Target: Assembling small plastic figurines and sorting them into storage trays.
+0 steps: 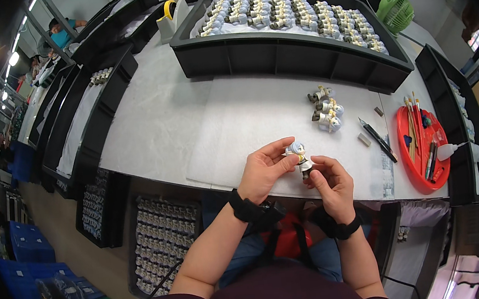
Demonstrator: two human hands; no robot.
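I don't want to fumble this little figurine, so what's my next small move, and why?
Perhaps turn the figurine slightly with your right hand: that hand is at its dark feet, while your left hand pinches its upper part and could steady it.

**Figurine: Condition and Position**

Small figurine [306, 164]: pale-blue head, white body with yellow detail, dark lower end. Held off the surface [242, 179], near its front edge. Left hand [261, 173] grips the upper part; right hand [336, 188] grips the lower end. Head end points away from the person, leaning slightly left.
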